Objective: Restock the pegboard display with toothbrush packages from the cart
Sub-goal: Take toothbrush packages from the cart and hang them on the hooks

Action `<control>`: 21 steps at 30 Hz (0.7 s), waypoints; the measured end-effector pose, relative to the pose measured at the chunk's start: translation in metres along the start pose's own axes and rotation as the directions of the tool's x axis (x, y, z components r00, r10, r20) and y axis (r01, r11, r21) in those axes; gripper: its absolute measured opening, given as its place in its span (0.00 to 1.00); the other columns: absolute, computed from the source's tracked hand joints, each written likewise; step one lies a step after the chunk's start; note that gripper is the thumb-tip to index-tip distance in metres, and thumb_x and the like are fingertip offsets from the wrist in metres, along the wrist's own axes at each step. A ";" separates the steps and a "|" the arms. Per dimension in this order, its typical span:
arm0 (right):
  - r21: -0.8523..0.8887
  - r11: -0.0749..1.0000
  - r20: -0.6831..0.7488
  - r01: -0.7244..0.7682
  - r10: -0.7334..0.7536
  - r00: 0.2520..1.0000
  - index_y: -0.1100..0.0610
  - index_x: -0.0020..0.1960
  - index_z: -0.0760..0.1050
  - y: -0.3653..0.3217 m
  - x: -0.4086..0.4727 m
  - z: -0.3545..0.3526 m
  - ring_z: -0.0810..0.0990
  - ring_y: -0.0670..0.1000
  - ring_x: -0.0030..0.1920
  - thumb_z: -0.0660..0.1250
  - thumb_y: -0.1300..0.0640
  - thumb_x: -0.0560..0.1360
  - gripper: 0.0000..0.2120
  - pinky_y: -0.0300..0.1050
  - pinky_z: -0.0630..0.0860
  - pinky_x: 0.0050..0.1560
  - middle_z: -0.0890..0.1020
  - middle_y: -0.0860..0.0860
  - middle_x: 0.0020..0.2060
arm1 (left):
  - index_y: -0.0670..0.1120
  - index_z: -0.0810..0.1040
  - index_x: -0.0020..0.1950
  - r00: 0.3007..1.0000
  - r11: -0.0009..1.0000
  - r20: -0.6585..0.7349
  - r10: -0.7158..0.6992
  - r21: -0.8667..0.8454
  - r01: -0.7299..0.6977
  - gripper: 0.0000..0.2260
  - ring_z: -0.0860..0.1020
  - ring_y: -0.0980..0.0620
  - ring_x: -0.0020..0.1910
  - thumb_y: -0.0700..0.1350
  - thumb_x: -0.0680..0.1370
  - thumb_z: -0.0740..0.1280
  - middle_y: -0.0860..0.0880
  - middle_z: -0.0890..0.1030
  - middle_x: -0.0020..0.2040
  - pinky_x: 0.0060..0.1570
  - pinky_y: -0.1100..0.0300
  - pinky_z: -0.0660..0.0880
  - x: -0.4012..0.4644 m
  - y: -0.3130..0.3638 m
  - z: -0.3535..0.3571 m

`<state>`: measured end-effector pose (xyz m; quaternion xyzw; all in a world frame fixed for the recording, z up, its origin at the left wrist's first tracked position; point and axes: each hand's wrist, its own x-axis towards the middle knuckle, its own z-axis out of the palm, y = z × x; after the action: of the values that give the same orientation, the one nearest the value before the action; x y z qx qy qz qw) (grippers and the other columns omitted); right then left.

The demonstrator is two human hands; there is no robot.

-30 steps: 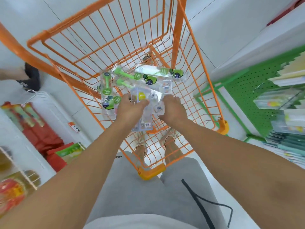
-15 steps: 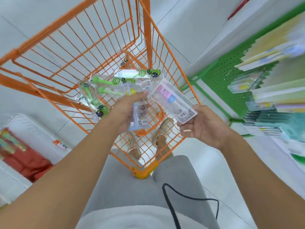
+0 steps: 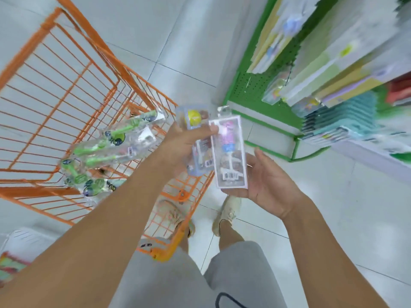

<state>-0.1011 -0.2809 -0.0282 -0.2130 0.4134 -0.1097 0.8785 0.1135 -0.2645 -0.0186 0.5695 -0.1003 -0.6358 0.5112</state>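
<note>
Two clear plastic toothbrush packages are held above the orange wire cart (image 3: pixel 66 90): the left hand (image 3: pixel 178 147) has its grip clamped on the yellow-topped package (image 3: pixel 195 121), the right hand (image 3: pixel 269 181) on the pink-and-blue package (image 3: pixel 230 154). About four green toothbrush packages (image 3: pixel 104 147) lie in the cart. Pale tiled floor (image 3: pixel 178 41); green pegboard display (image 3: pixel 251 90) at right.
</note>
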 end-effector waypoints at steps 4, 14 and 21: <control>-0.082 0.996 0.036 0.042 -0.039 0.999 0.61 0.72 0.73 -0.012 -0.012 -0.036 0.79 0.63 0.63 0.74 0.42 0.73 0.35 0.62 0.78 0.59 0.76 0.63 0.68 | 0.43 0.81 0.50 0.998 0.993 0.051 -0.040 0.109 0.034 0.15 0.84 0.48 0.38 0.38 0.66 0.78 0.47 0.85 0.40 0.43 0.52 0.83 0.014 -0.020 0.045; -0.306 0.940 -0.461 0.147 -0.282 0.842 0.57 0.60 0.72 -0.032 0.002 -0.140 0.85 0.55 0.49 0.83 0.55 0.56 0.36 0.58 0.81 0.53 0.84 0.56 0.54 | 0.48 0.70 0.58 0.990 0.957 -0.117 -0.083 0.268 0.112 0.30 0.80 0.50 0.42 0.58 0.62 0.75 0.50 0.82 0.44 0.53 0.53 0.76 0.073 -0.103 0.131; -0.550 0.782 -0.447 0.295 -0.573 0.687 0.56 0.52 0.78 -0.015 0.119 -0.222 0.77 0.44 0.34 0.75 0.58 0.75 0.08 0.40 0.76 0.38 0.83 0.50 0.39 | 0.45 0.66 0.57 0.977 0.867 -0.073 0.200 0.477 -0.142 0.18 0.77 0.60 0.37 0.44 0.76 0.73 0.51 0.76 0.46 0.39 0.68 0.72 0.159 -0.177 0.124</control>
<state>-0.1971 -0.4005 -0.2281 -0.4523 0.6148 -0.2859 0.5794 -0.0566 -0.3617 -0.2019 0.7022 -0.2704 -0.5093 0.4175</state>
